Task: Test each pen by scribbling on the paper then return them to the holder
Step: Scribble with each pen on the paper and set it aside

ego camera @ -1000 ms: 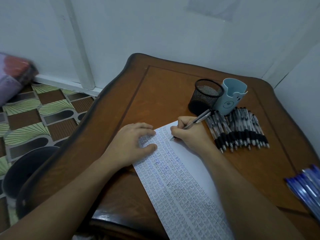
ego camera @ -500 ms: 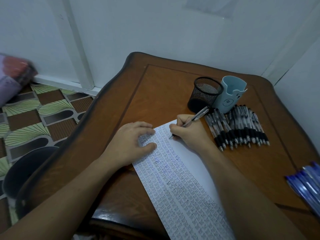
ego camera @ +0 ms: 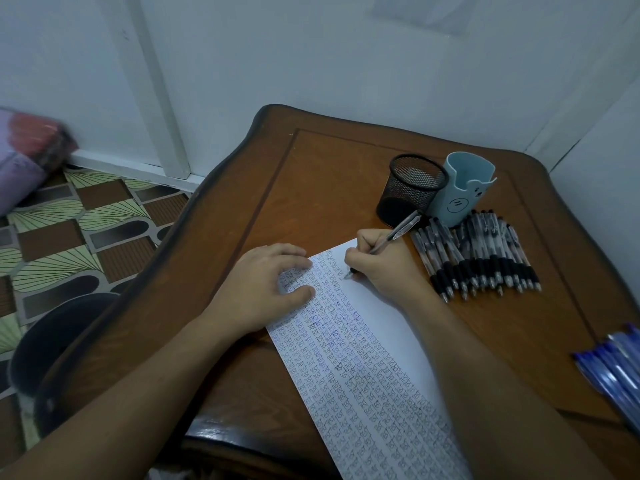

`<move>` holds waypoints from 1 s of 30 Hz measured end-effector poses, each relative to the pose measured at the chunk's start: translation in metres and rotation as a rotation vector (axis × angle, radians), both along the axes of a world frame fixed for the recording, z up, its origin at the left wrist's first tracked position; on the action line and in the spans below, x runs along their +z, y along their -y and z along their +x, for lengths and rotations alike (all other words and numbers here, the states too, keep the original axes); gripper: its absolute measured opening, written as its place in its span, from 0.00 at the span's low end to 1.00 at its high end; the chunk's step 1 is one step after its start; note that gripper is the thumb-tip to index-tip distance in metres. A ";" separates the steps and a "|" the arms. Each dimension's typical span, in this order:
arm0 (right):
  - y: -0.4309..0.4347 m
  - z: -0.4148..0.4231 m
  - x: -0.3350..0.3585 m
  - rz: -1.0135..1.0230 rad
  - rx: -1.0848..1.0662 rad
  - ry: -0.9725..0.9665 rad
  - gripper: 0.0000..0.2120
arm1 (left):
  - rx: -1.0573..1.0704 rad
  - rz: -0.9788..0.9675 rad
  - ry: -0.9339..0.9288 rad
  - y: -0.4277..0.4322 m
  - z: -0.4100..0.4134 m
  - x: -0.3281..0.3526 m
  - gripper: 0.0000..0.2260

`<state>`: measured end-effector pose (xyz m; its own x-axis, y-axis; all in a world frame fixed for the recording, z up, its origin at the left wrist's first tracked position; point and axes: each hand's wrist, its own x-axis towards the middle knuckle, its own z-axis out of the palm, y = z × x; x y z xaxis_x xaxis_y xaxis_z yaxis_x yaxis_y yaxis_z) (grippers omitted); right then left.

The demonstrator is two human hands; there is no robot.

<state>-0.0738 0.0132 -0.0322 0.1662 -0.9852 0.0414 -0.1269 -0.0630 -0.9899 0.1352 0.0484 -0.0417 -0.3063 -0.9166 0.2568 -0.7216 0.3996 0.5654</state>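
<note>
Pen (ego camera: pixel 391 237) slants, tip down-left on paper (ego camera: pixel 363 358)

My rt hand (ego camera: pixel 381 268) nudges the pen (ego camera: pixel 398 232) a touch: tip barely shifts on the paper (ego camera: pixel 398 323), top end tips nearer the mesh holder (ego camera: pixel 412 188).

Dim bluish light, soft shadows, wide-angle bending at edges (pillow (ego camera: pixel 26 157) blurred), faint table (ego camera: pixel 214 429) glare

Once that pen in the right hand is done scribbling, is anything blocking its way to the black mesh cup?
Nothing visible does. The pen in the right hand has its back end close to the black mesh cup, whose top is open. The loose black pens lie off to the right, beside that path.
</note>
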 end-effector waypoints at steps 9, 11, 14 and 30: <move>0.000 0.000 -0.001 -0.013 -0.014 0.007 0.24 | 0.001 -0.008 -0.004 0.000 0.001 -0.002 0.29; 0.001 0.000 -0.002 -0.019 -0.025 0.010 0.24 | 0.001 -0.005 -0.004 0.000 0.001 -0.002 0.30; 0.001 0.000 -0.002 -0.022 -0.019 0.005 0.24 | 0.004 -0.001 0.003 0.001 0.001 -0.002 0.30; -0.002 0.002 0.001 -0.037 -0.052 -0.005 0.23 | 0.000 0.010 0.006 0.000 0.001 0.000 0.30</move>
